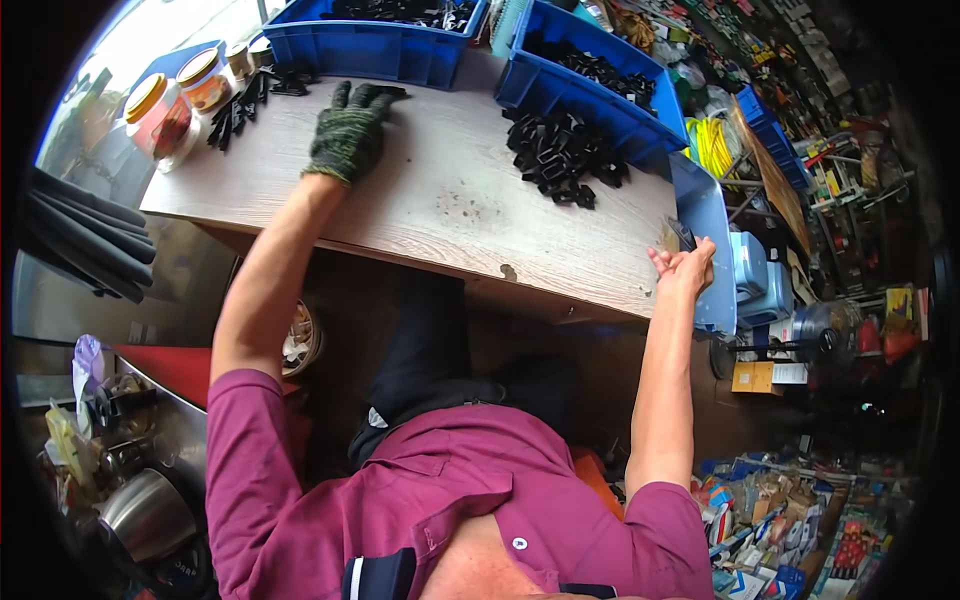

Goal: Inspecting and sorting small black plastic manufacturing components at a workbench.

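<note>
My left hand (348, 138) wears a dark green knitted glove and rests over the far left of the pale wooden table (430, 190). Its fingers are spread; a dark tip shows at their right side, too small to name. Close by lie several slim black plastic pieces (236, 112). At the table's right end, my bare right hand (686, 268) is turned partly palm up with fingers apart. Just beyond its fingertips is a small dark, partly clear item (679, 236), blurred, beside a light blue bin (716, 292). Whether the fingers touch the item is unclear.
Two blue crates (360, 52) of black parts stand along the table's back. A heap of black buckle-like pieces (562, 155) lies before the right crate. Lidded jars (158, 118) stand at the far left. Crowded goods (780, 510) and a metal kettle (150, 515) flank me.
</note>
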`<state>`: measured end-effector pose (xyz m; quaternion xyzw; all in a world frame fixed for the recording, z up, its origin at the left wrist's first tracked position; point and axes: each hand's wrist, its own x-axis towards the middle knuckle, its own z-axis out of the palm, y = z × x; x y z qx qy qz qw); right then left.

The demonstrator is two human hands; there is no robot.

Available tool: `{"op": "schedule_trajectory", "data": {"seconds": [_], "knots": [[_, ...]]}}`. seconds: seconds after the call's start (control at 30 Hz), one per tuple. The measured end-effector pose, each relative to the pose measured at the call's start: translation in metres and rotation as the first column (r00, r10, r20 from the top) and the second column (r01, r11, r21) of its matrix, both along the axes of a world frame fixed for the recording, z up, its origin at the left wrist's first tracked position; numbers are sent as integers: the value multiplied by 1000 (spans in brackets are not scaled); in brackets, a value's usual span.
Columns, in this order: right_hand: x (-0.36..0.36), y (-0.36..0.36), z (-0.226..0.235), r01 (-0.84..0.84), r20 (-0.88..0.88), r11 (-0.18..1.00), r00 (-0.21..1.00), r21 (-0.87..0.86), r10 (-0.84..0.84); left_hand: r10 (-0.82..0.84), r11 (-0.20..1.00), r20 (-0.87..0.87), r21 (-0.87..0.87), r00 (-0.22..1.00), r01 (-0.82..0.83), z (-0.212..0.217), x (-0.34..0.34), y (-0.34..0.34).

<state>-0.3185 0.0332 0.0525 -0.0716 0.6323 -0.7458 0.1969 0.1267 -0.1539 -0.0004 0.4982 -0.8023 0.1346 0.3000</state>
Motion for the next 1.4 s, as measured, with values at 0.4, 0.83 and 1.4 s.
{"op": "schedule_trajectory", "data": {"seconds": [0.4,0.83,1.4], "knots": [[47,-39,-14,-456,-10,783,861,423,508,-274,947,-17,172,961,273,-8,-26,20],[68,-63,-21,-294,-296,611,671,735,680,-268,963,-32,-29,963,267,7,-44,47],[107,-16,-66,-791,-447,592,478,157,756,-269,811,-692,212,670,545,1,-178,139]]}}
